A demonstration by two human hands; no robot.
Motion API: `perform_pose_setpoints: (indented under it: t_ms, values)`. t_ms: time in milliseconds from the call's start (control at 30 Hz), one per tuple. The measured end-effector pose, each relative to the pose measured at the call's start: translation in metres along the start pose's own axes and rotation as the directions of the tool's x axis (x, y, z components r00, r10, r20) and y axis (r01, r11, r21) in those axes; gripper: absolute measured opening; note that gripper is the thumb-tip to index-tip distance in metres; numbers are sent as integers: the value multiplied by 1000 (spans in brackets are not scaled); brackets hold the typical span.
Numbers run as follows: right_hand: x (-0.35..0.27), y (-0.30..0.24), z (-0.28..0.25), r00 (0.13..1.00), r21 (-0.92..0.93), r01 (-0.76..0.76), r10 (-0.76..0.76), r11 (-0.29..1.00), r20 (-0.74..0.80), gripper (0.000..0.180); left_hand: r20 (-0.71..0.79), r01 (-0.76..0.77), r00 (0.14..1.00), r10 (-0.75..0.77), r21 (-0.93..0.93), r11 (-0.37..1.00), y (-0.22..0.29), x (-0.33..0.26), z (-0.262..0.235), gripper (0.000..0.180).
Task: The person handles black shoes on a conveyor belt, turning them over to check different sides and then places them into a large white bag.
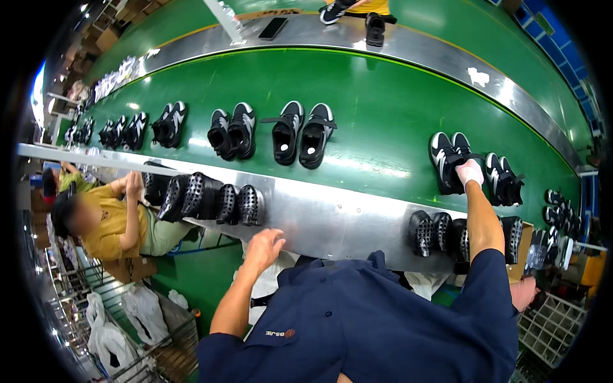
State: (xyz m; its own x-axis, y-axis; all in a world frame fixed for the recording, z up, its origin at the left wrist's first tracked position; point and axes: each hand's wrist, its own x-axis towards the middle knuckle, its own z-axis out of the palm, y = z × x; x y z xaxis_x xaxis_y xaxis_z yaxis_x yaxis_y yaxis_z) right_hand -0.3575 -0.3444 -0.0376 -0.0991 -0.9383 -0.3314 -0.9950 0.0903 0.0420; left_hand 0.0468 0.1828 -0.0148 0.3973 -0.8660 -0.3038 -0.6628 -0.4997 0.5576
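Observation:
My right hand [470,173], in a pale glove, reaches out over the green belt [377,115]. Its fingers are closed at the ankle end of a pair of black sneakers [446,153] with grey and white trim. Just right of it stands another pair of black sneakers [501,175]. My left hand [264,249] is bare and empty, its fingers loosely apart above the near edge of the metal ledge [313,217]. Close to it, black studded pieces [251,205], perhaps shoe soles, stand in a row. Ahead, two black sneakers [288,133] sit side by side with straps spread.
More studded black pieces [421,233] line the ledge below my right arm. Several sneaker pairs [169,124] run along the belt leftward. A person in yellow [108,217] sits at left; another person's hands hold a shoe [335,11] beyond the far metal rail, near a phone [273,28].

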Motion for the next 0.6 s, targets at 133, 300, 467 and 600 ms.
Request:
perform_pose_setpoints:
  t_ms: [133,300,467,600]
  values:
    - [-34,-70,-1,964,37,266,-265,963,-16,35,-42,-35,999,32,-64,997,21,-23,24,24]
    - [-160,-127,-2,863,122,504,-497,855,-87,29,-196,-280,949,247,-162,946,108,30,21,38]
    - [-299,-145,27,852,213,481,-510,851,116,32,-352,-383,893,279,-270,883,130,67,49,60]
    - [-356,-137,62,792,455,496,-600,740,112,25,-270,-361,914,304,-197,912,82,60,65,56]
